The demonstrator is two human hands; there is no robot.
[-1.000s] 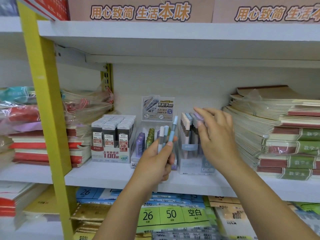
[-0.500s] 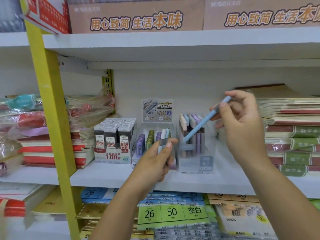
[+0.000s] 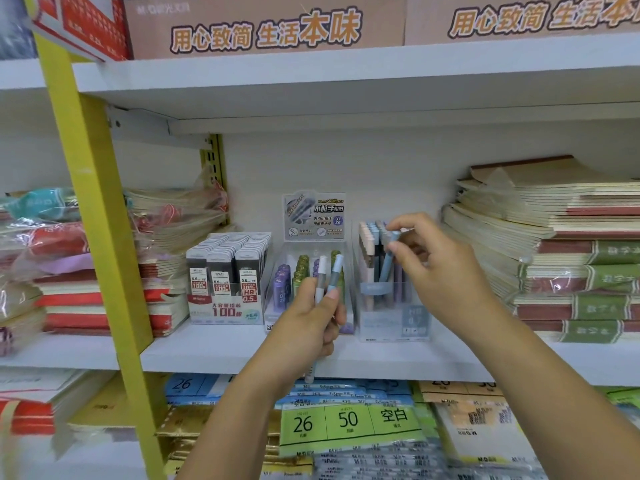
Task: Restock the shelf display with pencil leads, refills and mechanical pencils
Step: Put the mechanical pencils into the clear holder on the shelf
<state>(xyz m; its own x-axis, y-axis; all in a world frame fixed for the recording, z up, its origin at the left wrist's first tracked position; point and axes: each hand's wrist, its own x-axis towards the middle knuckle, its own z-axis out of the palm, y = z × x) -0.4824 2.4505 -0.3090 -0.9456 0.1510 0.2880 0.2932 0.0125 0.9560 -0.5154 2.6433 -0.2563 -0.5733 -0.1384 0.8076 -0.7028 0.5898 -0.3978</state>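
My left hand [image 3: 311, 327] grips two mechanical pencils [image 3: 329, 275], one white and one blue, upright in front of the middle display box of lead tubes [image 3: 304, 271]. At the top of a blue mechanical pencil [image 3: 387, 263], my right hand [image 3: 440, 271] pinches it as it stands in the clear pencil display box [image 3: 394, 317] among other pastel pencils. A box of black 0.5 HB lead cases [image 3: 228, 271] stands to the left on the white shelf [image 3: 214, 351].
Stacks of notebooks [image 3: 568, 258] fill the shelf's right side; wrapped notebooks [image 3: 104, 265] lie on the left behind a yellow upright post [image 3: 93, 209]. The lower shelf holds loose-leaf paper packs [image 3: 349, 424]. Cardboard boxes [image 3: 263, 26] sit on the upper shelf.
My right hand took a blue pencil from my left hand, swung it over and lowered it into the clear pencil box. My left hand now holds two pencils.
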